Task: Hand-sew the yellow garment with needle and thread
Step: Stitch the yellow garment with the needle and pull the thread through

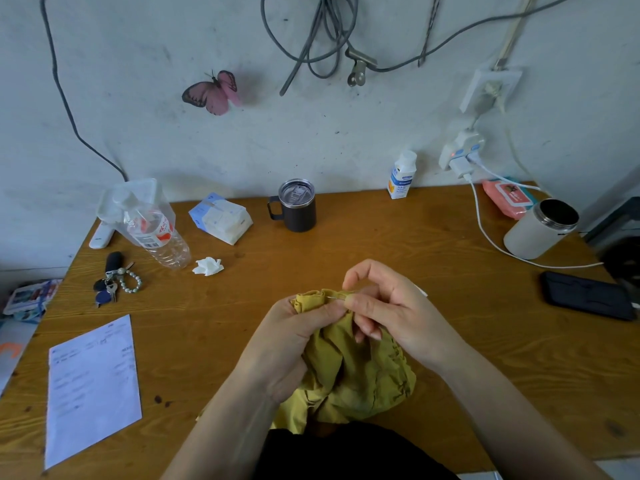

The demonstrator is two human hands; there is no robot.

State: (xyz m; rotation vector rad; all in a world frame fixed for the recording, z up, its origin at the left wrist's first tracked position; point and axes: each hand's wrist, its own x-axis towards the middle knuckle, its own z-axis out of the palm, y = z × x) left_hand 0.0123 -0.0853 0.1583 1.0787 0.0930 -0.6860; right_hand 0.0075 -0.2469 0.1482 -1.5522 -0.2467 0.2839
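Yellow fabric, soft and heavily crumpled, makes up the garment (349, 372), which sits bunched at the near edge of the wooden table (381, 237), its lower folds spilling toward the lap; watching from my remote seat, I judge the sewing to be mid-stitch; the left hand (294, 337) is curled round a gathered fold of the cloth, holding it up as a ridge; the right hand (388, 306) pinches the needle (335, 297) between thumb and forefinger, its thin steel shaft lying at the folded hem; the thread is too fine for me to make out, and no finished line of stitches shows, so I cannot tell how much seam is done; I reckon the rest of the run and the closing knot are left; the weave looks matte and thin, with dark printed marks on its right side; the table grain is warm and wavy
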